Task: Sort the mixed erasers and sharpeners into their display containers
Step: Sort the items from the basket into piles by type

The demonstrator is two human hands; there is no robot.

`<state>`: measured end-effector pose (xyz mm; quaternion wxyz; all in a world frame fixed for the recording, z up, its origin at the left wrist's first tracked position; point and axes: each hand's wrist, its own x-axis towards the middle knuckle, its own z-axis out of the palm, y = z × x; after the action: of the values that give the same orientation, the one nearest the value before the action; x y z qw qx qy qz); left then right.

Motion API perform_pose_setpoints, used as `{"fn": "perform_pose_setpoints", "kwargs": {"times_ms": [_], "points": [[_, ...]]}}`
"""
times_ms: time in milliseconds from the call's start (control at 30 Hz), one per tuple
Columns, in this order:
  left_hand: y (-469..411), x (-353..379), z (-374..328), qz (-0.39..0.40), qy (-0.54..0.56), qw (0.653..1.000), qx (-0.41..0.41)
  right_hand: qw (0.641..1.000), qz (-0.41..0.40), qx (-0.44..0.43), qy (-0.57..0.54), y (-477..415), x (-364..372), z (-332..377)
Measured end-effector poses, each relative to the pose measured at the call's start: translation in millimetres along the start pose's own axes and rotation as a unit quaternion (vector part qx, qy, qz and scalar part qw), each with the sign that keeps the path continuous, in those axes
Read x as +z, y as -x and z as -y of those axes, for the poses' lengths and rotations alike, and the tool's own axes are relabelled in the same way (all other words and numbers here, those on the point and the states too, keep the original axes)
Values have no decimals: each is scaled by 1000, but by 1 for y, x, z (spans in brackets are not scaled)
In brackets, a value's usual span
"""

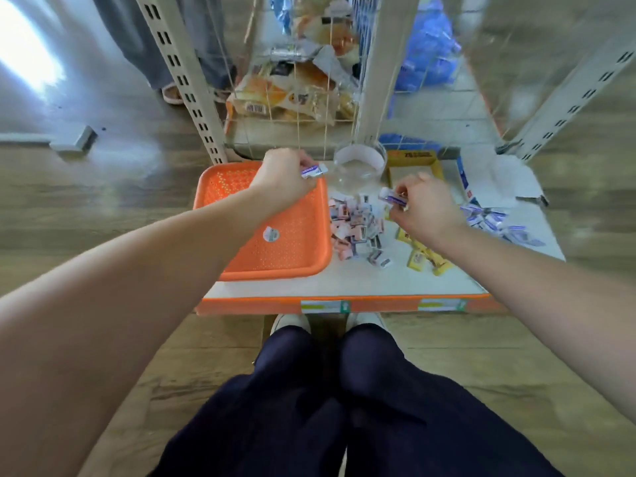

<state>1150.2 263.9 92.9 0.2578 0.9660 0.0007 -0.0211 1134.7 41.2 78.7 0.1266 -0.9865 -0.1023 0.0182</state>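
Note:
My left hand (284, 179) pinches a purple-and-white wrapped eraser (315, 171) above the far right corner of the orange tray (241, 180). My right hand (425, 204) grips another purple-and-white eraser (392, 197) over the shelf. A heap of small pink, white and grey sharpeners (358, 227) lies between the two hands. More purple-and-white erasers (495, 222) lie scattered to the right. A clear plastic jar (359, 163) and an open yellow display box (414, 166) stand at the back of the shelf.
Yellow wrapped erasers (425, 256) lie under my right wrist. A blue-and-white carton (464, 180) rests at the right. The white shelf (344, 284) has an orange front edge. Slotted uprights and a wire bin of snack packets (292, 94) stand behind. My knees are below.

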Motion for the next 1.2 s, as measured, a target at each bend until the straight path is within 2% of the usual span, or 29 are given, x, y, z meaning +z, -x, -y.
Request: {"fn": "perform_pose_setpoints", "kwargs": {"times_ms": [267,500,700,900,1067,1200], "points": [[-12,64,-119,92,-46,989,105,995,-30,94,-26,40,-31,-102],[-36,150,-192,164,-93,970,153,963,-69,246,-87,64,7,-198],[-43,216,-197,204,-86,964,146,939,-65,312,-128,60,48,-245],[-38,261,-196,221,-55,963,147,939,-45,306,-152,55,69,-248],[-38,253,-193,189,-27,969,156,939,-48,306,-148,59,75,-241],[-46,220,-175,148,3,980,130,940,-44,302,-153,61,71,-231]]}}
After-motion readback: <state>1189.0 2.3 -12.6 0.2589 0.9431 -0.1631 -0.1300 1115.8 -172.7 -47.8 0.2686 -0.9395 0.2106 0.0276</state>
